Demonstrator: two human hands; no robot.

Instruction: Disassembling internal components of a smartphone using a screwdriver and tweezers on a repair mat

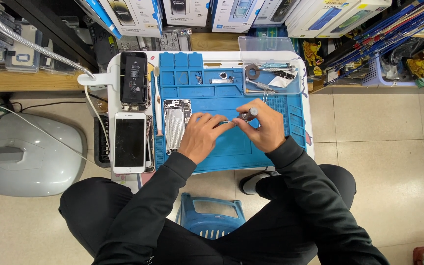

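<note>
My right hand (pixel 263 126) grips a small silver screwdriver (pixel 249 115) over the blue repair mat (pixel 231 152). My left hand (pixel 203 135) pinches the screwdriver's thin tip end between thumb and fingers, close against the right hand. Just left of my left hand lies an opened phone chassis (pixel 176 122) with its silver inside facing up. A white phone (pixel 129 142) with a dark screen lies further left, off the mat. Above it rests a black battery or phone back (pixel 134 78).
A clear tray (pixel 271 73) with tools and small parts sits at the mat's far right. Small screws lie in the mat's upper compartments (pixel 219 77). A lamp arm (pixel 30 44) and its clamp are at the left. Boxes line the shelf behind. A blue stool (pixel 209 216) stands under me.
</note>
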